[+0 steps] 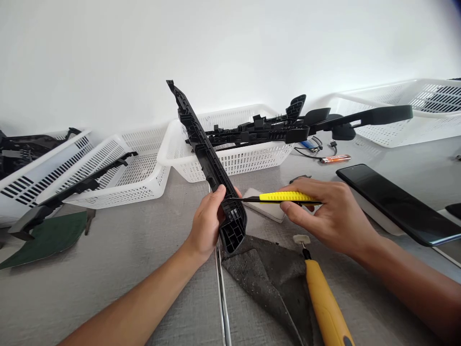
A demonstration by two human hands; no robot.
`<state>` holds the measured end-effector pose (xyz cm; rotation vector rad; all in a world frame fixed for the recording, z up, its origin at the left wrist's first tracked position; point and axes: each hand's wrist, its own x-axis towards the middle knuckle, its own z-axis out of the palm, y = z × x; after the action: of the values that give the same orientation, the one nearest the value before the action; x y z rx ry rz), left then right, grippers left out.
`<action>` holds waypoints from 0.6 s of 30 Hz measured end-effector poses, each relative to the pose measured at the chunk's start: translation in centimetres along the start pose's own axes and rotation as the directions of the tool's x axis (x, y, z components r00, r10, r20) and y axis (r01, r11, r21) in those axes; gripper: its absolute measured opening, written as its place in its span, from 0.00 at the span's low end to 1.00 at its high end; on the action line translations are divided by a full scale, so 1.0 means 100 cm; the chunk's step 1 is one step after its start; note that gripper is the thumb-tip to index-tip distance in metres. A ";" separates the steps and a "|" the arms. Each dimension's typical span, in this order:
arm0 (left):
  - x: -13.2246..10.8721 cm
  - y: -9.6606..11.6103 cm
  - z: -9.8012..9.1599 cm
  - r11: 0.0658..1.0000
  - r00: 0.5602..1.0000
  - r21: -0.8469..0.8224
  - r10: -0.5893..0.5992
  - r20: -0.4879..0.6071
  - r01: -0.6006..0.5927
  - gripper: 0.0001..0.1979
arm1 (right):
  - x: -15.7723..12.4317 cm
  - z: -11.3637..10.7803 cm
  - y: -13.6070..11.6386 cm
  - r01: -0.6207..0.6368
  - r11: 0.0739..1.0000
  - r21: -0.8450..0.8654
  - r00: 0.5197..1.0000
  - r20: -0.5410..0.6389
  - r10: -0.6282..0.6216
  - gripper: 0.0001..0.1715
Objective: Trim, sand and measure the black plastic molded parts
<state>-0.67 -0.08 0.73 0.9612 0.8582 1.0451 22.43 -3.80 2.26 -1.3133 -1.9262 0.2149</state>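
Observation:
My left hand [209,221] is closed around the lower part of a long black plastic trim piece [205,154]. The piece is tilted, its far end up and to the left, with its ribbed inner side facing me. In my right hand [327,211] is a slim yellow-handled pointed tool [284,196], gripped between thumb and fingers. Its thin dark tip points left and meets the trim near my left thumb. Whether the tool is a knife or tweezers I cannot tell. Below my hands lies a dark grey cloth [266,283]. A white block [270,209] sits behind the tool.
A yellow power-handled tool [326,302] with a pale tip lies at the front right. White baskets [234,163] holding black plastic parts [248,132] line the wall. To the right is a black phone [399,204]; at left, a green sheet [54,240]. A battery [334,159] lies by a cable.

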 end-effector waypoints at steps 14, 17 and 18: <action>-0.001 0.002 0.002 1.000 1.000 0.009 -0.008 -0.024 0.008 0.22 | 0.001 0.000 -0.001 0.003 1.000 0.030 1.000 0.021 -0.003 0.09; 0.000 0.002 0.001 1.000 1.000 0.001 -0.023 -0.006 0.023 0.22 | 0.000 0.000 0.001 0.017 0.999 0.042 0.999 0.033 -0.019 0.10; 0.000 0.002 0.000 1.000 1.000 -0.004 -0.027 -0.002 0.027 0.23 | 0.000 0.000 0.002 0.023 0.999 0.044 0.999 0.032 -0.025 0.10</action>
<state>-0.73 -0.04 0.93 0.9429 0.8685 1.0245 22.60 -3.69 2.13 -1.2646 -1.9524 0.2665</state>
